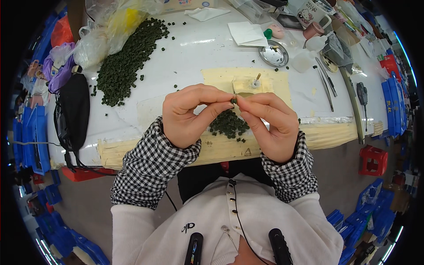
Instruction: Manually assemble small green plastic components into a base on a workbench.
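Observation:
Above the table's front edge, my left hand (186,115) and my right hand (274,126) meet at their fingertips. Between them is one small dark green piece (233,101), pinched from both sides by thumbs and forefingers. Its exact kind is too small to make out. Just below the hands lies a small heap of similar dark green pieces (227,124) on the yellowish covering (194,148) along the edge. Directly beyond my fingers stands a pale block (240,84) with a small upright stick (258,78); my hands partly hide it.
A large heap of dark green pieces (121,70) spreads at the left, beside plastic bags (92,51) and a black pouch (75,112). Right of centre are a round metal dish (274,55), a white paper (247,34), tweezers (324,88), a mug (311,13) and a black-handled screwdriver (362,95).

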`<state>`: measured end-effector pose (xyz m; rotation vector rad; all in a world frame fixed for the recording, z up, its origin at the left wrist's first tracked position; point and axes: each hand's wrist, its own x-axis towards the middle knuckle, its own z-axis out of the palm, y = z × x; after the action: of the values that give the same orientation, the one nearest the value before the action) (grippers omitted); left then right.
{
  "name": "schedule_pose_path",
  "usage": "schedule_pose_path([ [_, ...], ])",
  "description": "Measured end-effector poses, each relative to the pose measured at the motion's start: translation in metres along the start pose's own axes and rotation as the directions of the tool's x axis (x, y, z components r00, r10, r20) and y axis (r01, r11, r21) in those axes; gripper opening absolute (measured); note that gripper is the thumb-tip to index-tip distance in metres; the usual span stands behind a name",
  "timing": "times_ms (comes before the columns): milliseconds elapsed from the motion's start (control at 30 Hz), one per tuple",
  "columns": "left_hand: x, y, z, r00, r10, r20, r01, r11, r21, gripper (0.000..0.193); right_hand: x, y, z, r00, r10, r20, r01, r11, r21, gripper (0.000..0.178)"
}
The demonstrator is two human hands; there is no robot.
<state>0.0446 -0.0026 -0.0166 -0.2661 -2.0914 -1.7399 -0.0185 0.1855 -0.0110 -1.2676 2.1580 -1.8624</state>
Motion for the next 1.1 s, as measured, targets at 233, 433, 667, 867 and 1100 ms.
schedule_pose_path([
  [233, 0.003, -0.001, -0.012, 0.957, -0.277, 0.08, 0.256, 0.945, 0.205, 0.012, -0.022, 0.019, -0.079, 0.94, 0.24, -0.24, -0.304, 0.911, -0.279, 0.016],
  [433, 0.004, -0.005, -0.027, 0.909, -0.386, 0.16, 0.292, 0.86, 0.419, 0.011, -0.054, 0.021, -0.106, 0.902, 0.414, -0.123, -0.418, 0.765, -0.49, 0.025],
  [667, 0.003, -0.007, -0.037, 0.902, -0.402, 0.158, 0.316, 0.863, 0.396, 0.016, -0.039, 0.033, -0.084, 0.935, 0.354, -0.032, -0.327, 0.823, -0.465, 0.018],
  [867, 0.005, -0.016, -0.054, 0.916, -0.369, -0.159, 0.395, 0.898, 0.191, 0.018, -0.032, 0.036, -0.075, 0.957, 0.29, -0.024, -0.262, 0.824, -0.502, 0.009],
  [1100, 0.0, -0.021, -0.085, 0.894, -0.329, -0.303, 0.432, 0.813, 0.39, 0.018, -0.032, 0.05, -0.075, 0.984, 0.141, -0.11, -0.179, 0.778, -0.602, 0.007],
])
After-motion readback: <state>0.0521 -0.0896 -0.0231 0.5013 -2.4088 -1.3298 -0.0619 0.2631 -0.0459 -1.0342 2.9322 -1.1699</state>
